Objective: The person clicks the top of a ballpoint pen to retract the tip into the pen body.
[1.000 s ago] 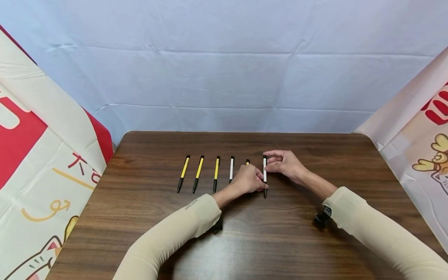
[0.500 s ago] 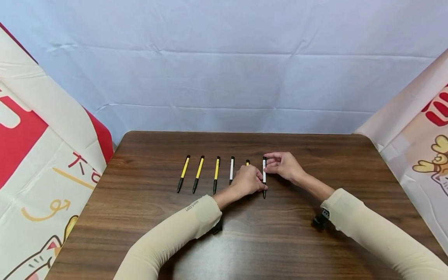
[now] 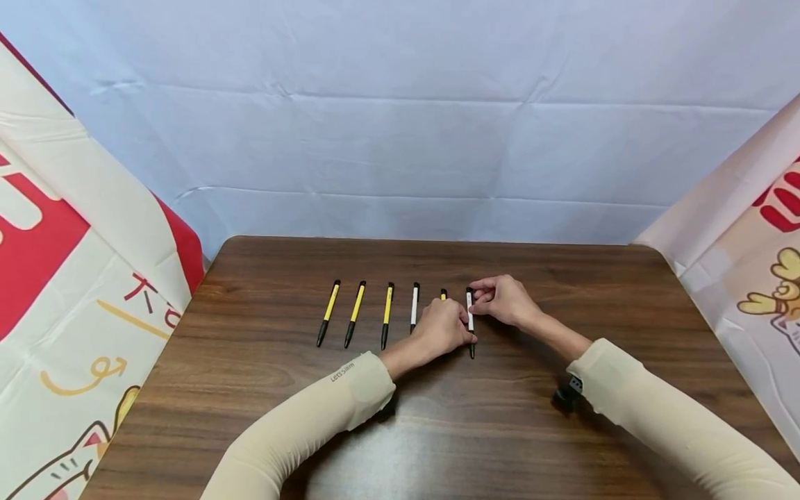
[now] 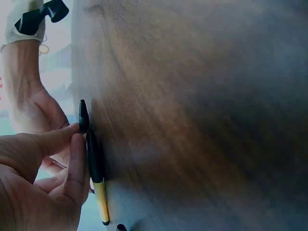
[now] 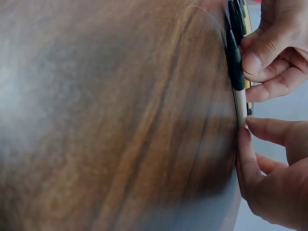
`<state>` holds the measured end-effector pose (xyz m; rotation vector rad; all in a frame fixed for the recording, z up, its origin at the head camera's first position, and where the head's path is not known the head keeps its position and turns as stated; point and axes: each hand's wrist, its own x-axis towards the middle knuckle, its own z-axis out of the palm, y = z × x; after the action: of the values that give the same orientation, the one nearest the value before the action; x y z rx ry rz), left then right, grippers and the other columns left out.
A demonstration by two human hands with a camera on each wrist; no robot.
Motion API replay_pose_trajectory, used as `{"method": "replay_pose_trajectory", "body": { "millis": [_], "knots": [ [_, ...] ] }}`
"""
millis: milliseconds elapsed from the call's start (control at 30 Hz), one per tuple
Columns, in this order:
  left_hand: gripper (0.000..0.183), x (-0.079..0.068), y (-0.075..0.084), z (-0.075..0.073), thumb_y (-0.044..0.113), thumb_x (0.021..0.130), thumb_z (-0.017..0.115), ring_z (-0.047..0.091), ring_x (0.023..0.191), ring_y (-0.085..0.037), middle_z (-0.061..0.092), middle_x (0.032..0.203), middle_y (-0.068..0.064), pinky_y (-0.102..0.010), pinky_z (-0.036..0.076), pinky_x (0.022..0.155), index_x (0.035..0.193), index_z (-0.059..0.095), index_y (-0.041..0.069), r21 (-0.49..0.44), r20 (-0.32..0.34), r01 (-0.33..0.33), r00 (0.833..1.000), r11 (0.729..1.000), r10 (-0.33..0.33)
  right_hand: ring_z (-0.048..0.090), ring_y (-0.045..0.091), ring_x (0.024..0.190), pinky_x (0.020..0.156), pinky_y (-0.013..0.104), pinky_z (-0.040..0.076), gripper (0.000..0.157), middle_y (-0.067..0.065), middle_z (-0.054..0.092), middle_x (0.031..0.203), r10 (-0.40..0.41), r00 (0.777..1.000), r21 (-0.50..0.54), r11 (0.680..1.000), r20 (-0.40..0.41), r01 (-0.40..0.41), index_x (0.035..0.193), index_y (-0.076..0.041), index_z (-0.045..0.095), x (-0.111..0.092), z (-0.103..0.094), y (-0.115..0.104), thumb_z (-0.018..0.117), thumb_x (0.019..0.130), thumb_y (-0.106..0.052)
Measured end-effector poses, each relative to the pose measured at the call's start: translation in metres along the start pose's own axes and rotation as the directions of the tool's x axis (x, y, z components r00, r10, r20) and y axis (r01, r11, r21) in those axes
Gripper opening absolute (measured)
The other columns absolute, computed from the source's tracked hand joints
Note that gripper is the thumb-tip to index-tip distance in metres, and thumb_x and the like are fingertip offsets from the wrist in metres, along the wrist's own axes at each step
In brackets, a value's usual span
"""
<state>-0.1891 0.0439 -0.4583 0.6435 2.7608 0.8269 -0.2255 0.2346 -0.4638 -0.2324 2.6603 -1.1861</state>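
A white pen with black ends lies at the right end of a row of pens, its tip toward the person. My left hand pinches its black grip between thumb and finger. Higher on the white barrel, the thumb and fingers of my right hand hold it, as the right wrist view shows. Just left of it is a yellow pen, mostly hidden under my left hand; its yellow barrel and black grip show in the left wrist view. Another white pen is partly covered by that hand.
Farther left on the brown wooden table lie three yellow pens, roughly parallel and spaced apart. A pale cloth hangs behind the table, and printed cloths stand at both sides.
Both hands have slid the right-hand white pen slightly left, closer to the yellow pen beside it. Their hold looks the same, and the other pens have stayed put.
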Motion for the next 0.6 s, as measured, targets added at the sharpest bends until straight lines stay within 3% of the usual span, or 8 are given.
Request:
{"method": "replay_pose_trajectory", "body": {
  "millis": [200,333,467,600],
  "knots": [
    [0.021,-0.001,-0.002,-0.003,0.028,0.088,0.091,0.068,0.068,0.001,0.077,0.075,0.01,-0.023,0.058,0.073,0.094,0.08,0.012,-0.012,-0.021,-0.051,0.998,0.999,0.051,0.073,0.018,0.088,0.077,0.027,0.056,0.045,0.012,0.077,0.101,-0.003,1.0,-0.037,0.999,-0.001,0.002,0.129,0.005,0.071,-0.001,-0.004,0.0,0.085,0.089,-0.007],
    [0.03,-0.004,-0.007,-0.014,0.023,0.092,0.087,0.071,0.072,-0.001,0.079,0.084,0.004,-0.019,0.057,0.072,0.114,0.078,0.006,-0.021,-0.063,-0.073,0.995,0.997,0.072,0.074,0.022,0.091,0.082,0.035,0.058,0.04,0.013,0.077,0.103,-0.023,0.999,-0.093,0.995,-0.027,0.02,0.127,0.004,0.073,-0.001,-0.009,0.0,0.082,0.091,-0.009],
    [0.033,-0.007,-0.017,-0.027,0.025,0.095,0.083,0.072,0.075,-0.005,0.08,0.089,0.001,-0.02,0.057,0.069,0.121,0.077,0.005,-0.009,-0.126,-0.088,0.988,0.996,0.086,0.074,0.024,0.092,0.082,0.038,0.059,0.037,0.014,0.077,0.105,-0.059,0.997,-0.158,0.986,-0.044,0.051,0.126,0.005,0.073,0.0,-0.015,0.0,0.079,0.094,-0.012],
    [0.034,-0.011,-0.032,-0.04,0.034,0.098,0.078,0.066,0.063,-0.009,0.081,0.103,0.0,-0.022,0.048,0.05,0.124,0.078,0.012,0.077,-0.18,-0.076,0.98,0.994,0.088,0.074,0.032,0.1,0.082,0.045,0.061,0.04,0.021,0.076,0.114,-0.104,0.994,-0.233,0.968,-0.038,0.092,0.132,0.007,0.069,0.001,-0.023,0.002,0.074,0.099,-0.016]
  ]
}}
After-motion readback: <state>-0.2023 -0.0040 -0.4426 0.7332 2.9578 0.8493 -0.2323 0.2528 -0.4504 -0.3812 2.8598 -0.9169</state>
